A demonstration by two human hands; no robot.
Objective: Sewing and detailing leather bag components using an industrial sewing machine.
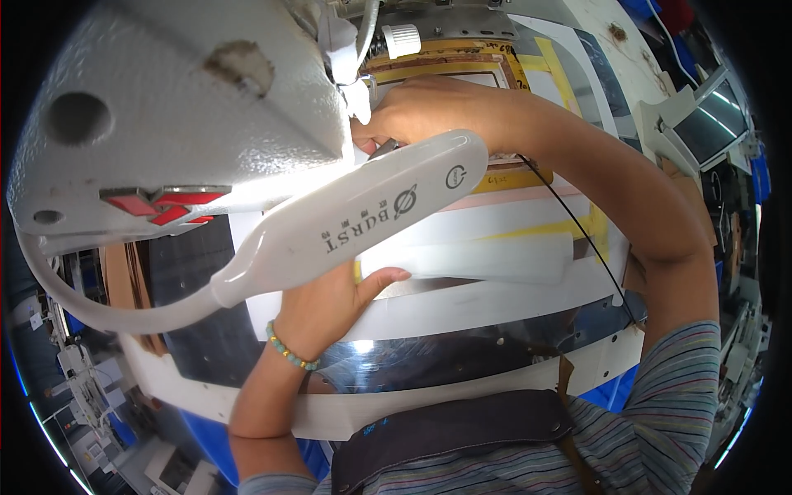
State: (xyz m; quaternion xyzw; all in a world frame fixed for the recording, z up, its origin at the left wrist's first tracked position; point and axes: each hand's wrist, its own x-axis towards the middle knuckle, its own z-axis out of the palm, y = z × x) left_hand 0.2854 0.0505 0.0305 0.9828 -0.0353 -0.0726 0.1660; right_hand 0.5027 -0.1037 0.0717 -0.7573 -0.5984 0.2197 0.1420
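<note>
My right hand (429, 111) reaches over the far part of the work area, beside the needle end of a white sewing machine head (247, 107). Its fingers are bent together, with a small dark metal piece (384, 150) at them; the lamp hides most of it. A yellow-brown frame (532, 176) lies under that hand and wrist. My left hand (322, 305) rests nearer, its thumb stretched out and the other fingers hidden beneath the white lamp (355, 210). Next to that thumb lies a translucent white strip (503, 258) on white sheeting (462, 303).
The lamp's bent neck (124, 318) curves in from the left. A thin black cord (577, 227) crosses the sheet under my right arm. Shiny dark metal plate (412, 355) borders the near side. A small screen (711, 124) stands at the right.
</note>
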